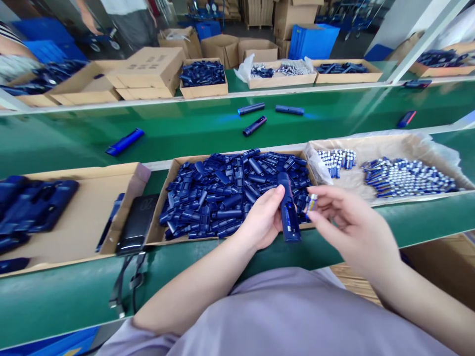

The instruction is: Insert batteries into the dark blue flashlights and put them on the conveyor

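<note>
My left hand point(264, 217) grips a dark blue tubular device point(288, 212) that stands nearly upright, an open slot showing in its lower part. Just right of it, my right hand point(345, 222) pinches a small battery-like cylinder point(312, 202) between thumb and fingers, apart from the device. Behind my left hand lies a cardboard tray point(172, 170) heaped with dark blue casings point(222, 193). To the right, a lined tray point(404, 143) holds many small silver and blue cylinders point(408, 175).
A black power bank point(138, 222) with a cable sits left of the casings, beside a cardboard tray point(81, 212) of larger blue parts. Several devices lie on the green belt point(185, 123) beyond. More boxes point(148, 66) line the far side, where people stand.
</note>
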`<state>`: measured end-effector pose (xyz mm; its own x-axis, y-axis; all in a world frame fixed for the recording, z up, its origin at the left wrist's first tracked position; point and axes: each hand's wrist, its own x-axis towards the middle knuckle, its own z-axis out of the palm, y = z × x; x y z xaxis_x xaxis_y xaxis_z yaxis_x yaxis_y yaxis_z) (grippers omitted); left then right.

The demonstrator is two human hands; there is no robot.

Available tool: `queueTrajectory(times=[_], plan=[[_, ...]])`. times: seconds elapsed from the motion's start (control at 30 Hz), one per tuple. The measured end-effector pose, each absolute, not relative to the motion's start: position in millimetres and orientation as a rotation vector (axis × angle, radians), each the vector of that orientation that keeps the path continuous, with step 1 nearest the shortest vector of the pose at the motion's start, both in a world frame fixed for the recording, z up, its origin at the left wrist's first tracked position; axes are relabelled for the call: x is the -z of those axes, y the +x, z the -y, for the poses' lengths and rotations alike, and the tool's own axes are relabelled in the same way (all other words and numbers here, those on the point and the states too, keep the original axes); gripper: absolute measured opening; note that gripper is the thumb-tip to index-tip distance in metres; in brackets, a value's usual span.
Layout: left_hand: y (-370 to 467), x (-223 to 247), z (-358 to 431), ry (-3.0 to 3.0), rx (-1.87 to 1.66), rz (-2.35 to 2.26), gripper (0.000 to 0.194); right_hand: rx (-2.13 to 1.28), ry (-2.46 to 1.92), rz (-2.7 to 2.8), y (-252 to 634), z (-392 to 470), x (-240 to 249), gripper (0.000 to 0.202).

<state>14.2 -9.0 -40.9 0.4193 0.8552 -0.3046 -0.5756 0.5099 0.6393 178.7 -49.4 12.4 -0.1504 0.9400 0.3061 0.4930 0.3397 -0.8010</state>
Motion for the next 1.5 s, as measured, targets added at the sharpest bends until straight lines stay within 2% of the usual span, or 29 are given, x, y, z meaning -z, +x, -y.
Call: queueTrajectory(times=[0.23,0.5,0.57,0.73,0.8,1.1,1.5], plan=[[16,40,11,0.525,-0.952,-0.675,0.041,-0.471,-1.277,2.060,164,47,-8,0.019],[16,38,11,0.510,-0.961,-0.690,0.046,-0.684,-1.369,1.913,170,43,-12,0.012],[16,37,12,0.527,-0.949,-0.686,0.046,-0.577,-1.298,2.023,169,43,-10,0.014],[16,38,12,0.518,-0.981,-0.666,0.041,0.001,-1.072,2.295,174,47,1,0.029],[17,40,12,0.505,-0.984,-0.664,0.040,0.097,-0.990,2.365,179,48,7,0.034],[19,41,15,0.488,-0.967,-0.652,0.042,0.295,-0.800,2.582,192,39,0,0.038],[14,41,7,0.479,-1.170,-0.710,0.038,0.274,-0.763,2.540,173,36,-2,0.032]])
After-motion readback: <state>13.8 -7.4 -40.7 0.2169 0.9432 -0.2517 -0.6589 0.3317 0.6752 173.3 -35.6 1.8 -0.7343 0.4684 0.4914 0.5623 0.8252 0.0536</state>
